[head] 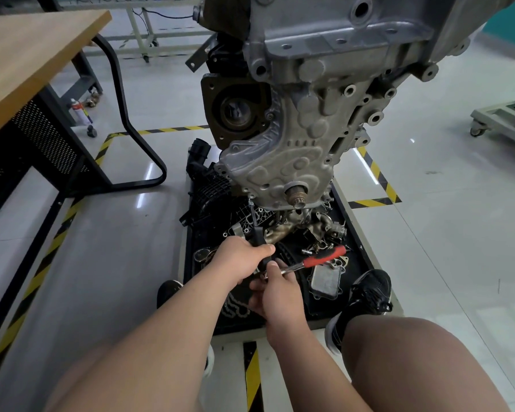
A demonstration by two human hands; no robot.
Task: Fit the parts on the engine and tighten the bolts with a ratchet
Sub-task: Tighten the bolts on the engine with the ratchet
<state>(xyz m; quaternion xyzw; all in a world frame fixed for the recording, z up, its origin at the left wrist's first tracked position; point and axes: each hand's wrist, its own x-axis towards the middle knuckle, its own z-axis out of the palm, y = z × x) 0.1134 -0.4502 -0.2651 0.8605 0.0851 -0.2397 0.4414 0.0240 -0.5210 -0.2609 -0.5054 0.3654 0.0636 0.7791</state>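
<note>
A: How far along?
B: Early, I judge. The engine (295,129) hangs at twelve o'clock, with parts (324,281) loose in the tray (358,230) beneath.
A: Hands?
B: The left hand (241,260) has its fingers curled round a black driver (259,239). The right hand (275,288), at five o'clock of it, pinches the ratchet (324,257).

Bright, even light from overhead fills the room. The glossy pale grey floor (446,221) throws back white glare streaks. The shallow black tray (358,245) lies in dim shadow. Wide-angle distortion bows the light wooden table (27,55), and the corners look soft.
</note>
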